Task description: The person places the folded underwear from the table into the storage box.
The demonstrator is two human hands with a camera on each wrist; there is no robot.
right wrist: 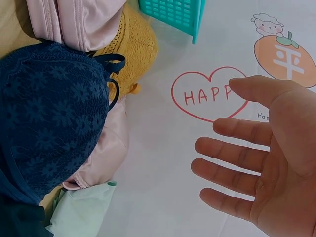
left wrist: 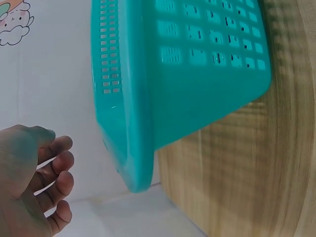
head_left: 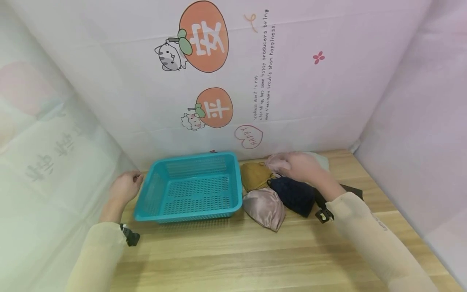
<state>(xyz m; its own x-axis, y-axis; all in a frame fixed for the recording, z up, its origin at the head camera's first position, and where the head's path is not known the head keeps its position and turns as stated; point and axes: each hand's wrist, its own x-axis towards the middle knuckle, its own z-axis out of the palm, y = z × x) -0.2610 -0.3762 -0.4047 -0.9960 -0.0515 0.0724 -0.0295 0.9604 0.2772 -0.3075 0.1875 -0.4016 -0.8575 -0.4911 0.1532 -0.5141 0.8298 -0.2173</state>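
On the tabletop (head_left: 204,259), could totally snag navy bra (head_left: 293,195) by its strap (right wrist: 117,92) on yellow bra (head_left: 254,177), bunched so close. Holding nothing with left hand (head_left: 125,187) or right hand (head_left: 302,166), fingers (right wrist: 232,152) relaxed.

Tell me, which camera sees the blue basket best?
The head view: it shows the basket whole, rim and inside, with nothing covering it. The left wrist view shows part of it close up, cut off at the top. The right wrist view shows just a corner.
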